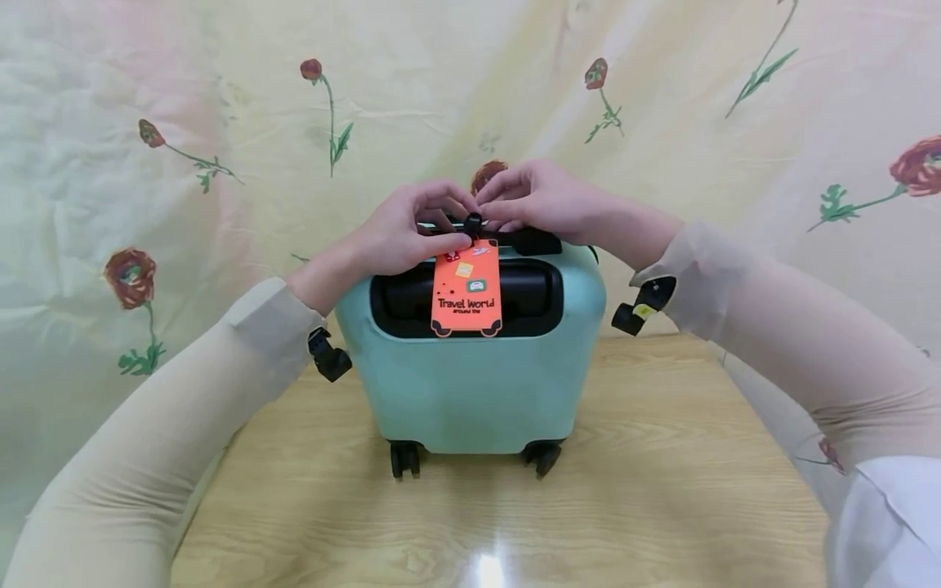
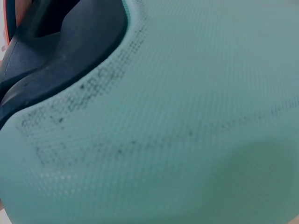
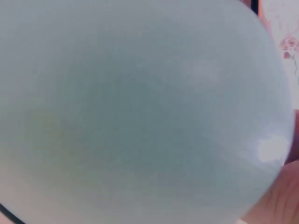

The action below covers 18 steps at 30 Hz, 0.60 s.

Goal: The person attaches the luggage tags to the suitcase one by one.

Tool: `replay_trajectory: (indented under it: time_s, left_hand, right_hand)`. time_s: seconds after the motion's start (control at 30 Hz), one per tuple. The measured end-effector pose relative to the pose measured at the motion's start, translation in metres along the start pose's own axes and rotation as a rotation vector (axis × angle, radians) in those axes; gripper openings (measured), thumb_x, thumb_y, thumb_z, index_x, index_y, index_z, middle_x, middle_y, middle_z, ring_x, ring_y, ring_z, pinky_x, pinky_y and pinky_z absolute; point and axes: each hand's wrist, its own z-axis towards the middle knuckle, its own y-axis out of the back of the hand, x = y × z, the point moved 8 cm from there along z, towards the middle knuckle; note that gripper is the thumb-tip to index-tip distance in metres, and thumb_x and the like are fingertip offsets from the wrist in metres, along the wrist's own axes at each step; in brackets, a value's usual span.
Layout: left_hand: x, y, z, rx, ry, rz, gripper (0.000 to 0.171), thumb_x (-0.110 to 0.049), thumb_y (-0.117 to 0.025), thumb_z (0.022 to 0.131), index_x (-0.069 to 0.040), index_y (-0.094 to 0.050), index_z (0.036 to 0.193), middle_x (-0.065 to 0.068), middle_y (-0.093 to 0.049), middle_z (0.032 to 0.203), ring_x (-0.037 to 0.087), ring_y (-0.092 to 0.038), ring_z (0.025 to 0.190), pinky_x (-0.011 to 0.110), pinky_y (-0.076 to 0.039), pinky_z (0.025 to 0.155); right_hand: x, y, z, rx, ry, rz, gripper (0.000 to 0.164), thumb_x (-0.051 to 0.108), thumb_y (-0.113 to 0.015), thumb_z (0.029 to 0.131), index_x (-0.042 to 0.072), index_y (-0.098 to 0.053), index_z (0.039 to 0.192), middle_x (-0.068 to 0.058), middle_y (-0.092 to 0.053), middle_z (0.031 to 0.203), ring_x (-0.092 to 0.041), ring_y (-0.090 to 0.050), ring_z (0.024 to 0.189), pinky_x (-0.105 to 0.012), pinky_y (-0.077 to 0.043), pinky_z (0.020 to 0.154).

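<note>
A mint-green suitcase (image 1: 478,384) stands upright on its black wheels. An orange luggage tag (image 1: 466,294) printed "Travel World" hangs from the top by a black strap (image 1: 473,222), in front of the black recessed handle (image 1: 525,294). My left hand (image 1: 408,233) pinches the strap between thumb and fingers, just above the tag. From the right, my right hand (image 1: 544,200) pinches the same strap with its fingertips. The suitcase's textured shell (image 2: 187,116) fills most of the left wrist view, and its smooth shell (image 3: 140,107) nearly all of the right wrist view.
The suitcase is on a light wooden table (image 1: 478,523). Right behind it hangs a pale cloth (image 1: 412,90) with red flowers. Small black cameras are strapped at both wrists, over beige sleeves (image 1: 176,408).
</note>
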Motion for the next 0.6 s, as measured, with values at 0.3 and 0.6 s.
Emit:
replay_trajectory:
  time_s: [0.3,0.6]
  left_hand:
    - [-0.0048,0.0004,0.0033,0.015,-0.041,0.015,0.032,-0.008,-0.074,0.097,-0.008,-0.065,0.128,0.014,-0.070,0.117,0.027,-0.071,0.101,0.036,-0.053,0.100]
    - [-0.0010,-0.0035,0.0072,0.050,-0.040,0.009,0.033,-0.007,-0.071,0.099,-0.005,-0.062,0.130,0.015,-0.067,0.115,0.027,-0.069,0.100,0.035,-0.051,0.100]
  right_hand:
    - [0.0039,0.0018,-0.0061,-0.061,0.097,0.147,0.006,0.006,-0.064,0.104,0.007,-0.065,0.110,-0.001,-0.070,0.107,-0.026,-0.064,0.101,-0.024,-0.058,0.084]
    - [0.0083,-0.0020,-0.0085,-0.102,0.079,-0.017,0.004,0.007,-0.058,0.107,0.007,-0.055,0.106,-0.009,-0.060,0.122,-0.029,-0.061,0.114,-0.027,-0.058,0.086]
